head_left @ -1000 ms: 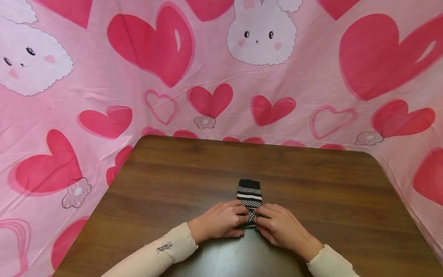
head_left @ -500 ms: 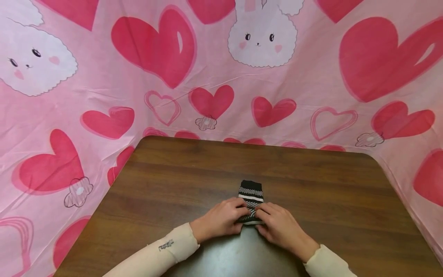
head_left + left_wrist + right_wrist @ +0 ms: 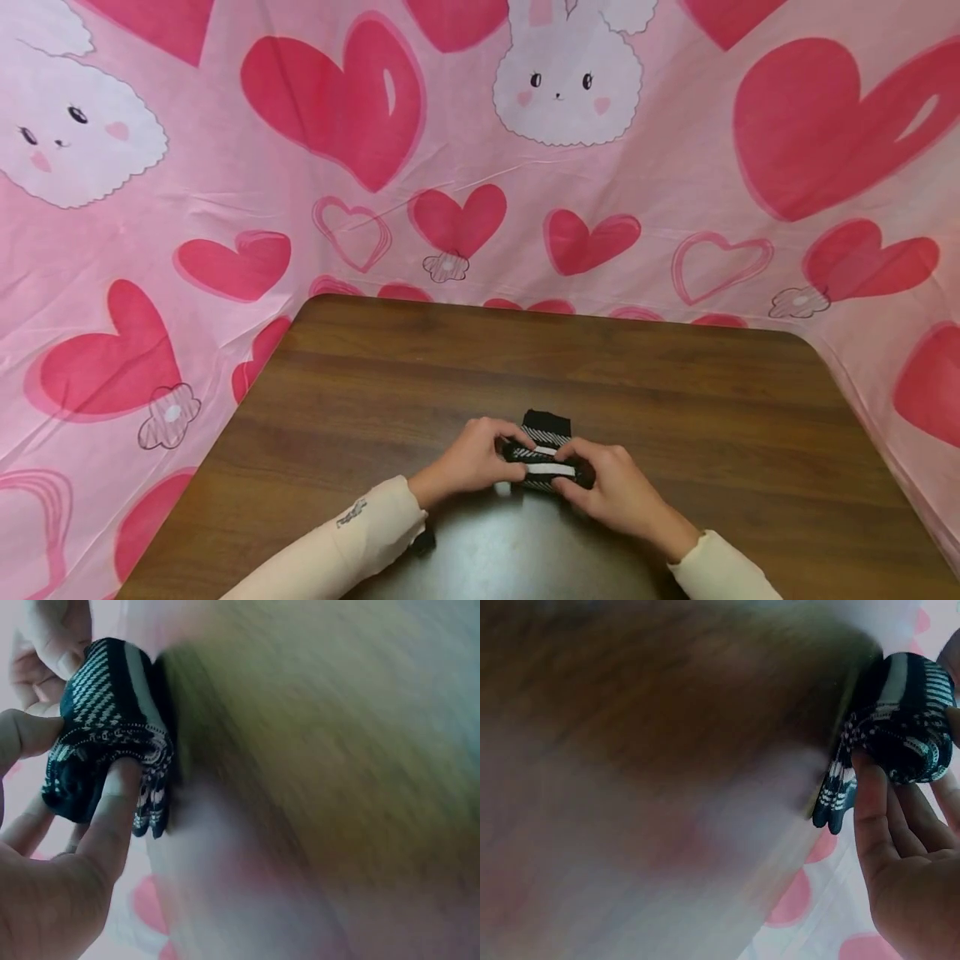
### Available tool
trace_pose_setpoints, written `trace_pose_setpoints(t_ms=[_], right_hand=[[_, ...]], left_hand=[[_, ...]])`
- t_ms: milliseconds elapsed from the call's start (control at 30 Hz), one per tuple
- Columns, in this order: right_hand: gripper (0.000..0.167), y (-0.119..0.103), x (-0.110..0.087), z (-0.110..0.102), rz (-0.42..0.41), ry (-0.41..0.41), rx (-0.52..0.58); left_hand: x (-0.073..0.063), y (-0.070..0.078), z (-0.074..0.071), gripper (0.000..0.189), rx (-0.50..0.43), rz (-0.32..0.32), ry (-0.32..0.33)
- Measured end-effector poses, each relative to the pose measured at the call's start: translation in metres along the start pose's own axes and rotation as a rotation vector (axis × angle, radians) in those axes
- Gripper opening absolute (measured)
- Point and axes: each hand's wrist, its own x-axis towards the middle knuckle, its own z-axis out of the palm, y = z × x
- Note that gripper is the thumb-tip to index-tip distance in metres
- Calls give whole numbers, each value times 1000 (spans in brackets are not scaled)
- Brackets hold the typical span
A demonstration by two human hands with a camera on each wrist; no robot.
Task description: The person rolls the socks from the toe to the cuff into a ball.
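Note:
A black sock (image 3: pixel 551 469) with white stripes and diagonal hatching is partly rolled up near the front middle of the table. Its flat black end (image 3: pixel 547 422) points away from me. My left hand (image 3: pixel 471 458) pinches the left end of the roll between thumb and fingers. At the opposite end, my right hand (image 3: pixel 618 492) grips the roll in the same way. In the left wrist view the sock (image 3: pixel 94 697) shows its coiled side, and layers of the unrolled part stick out. The right wrist view shows the spiral of the sock (image 3: pixel 900 742) above the right hand's fingers.
The brown wooden table (image 3: pixel 390 358) has rounded far corners. A pink cloth (image 3: pixel 480 167) printed with hearts and rabbits hangs behind it and along both sides. A small black object (image 3: pixel 423 542) shows beside the left sleeve.
The sock's near part, flat on the table earlier under both hands, is now rolled into a thick coil. The hands have moved to the roll's two ends, and the flat part is shorter.

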Motion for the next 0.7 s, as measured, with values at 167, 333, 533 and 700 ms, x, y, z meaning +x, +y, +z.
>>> trace_pose_setpoints(t_ms=[167, 333, 533, 700], right_hand=[[16, -1, 1, 0, 22, -5, -19], [12, -2, 4, 0, 9, -14, -95], [17, -4, 3, 0, -74, 9, -257], [23, -5, 1, 0, -371, 76, -396]], left_hand=[[1, -1, -1, 24, 49, -42, -3], [1, 3, -1, 23, 359, 196, 42], [-1, 7, -2, 15, 581, 466, -25], [-2, 7, -2, 15, 650, 500, -33]])
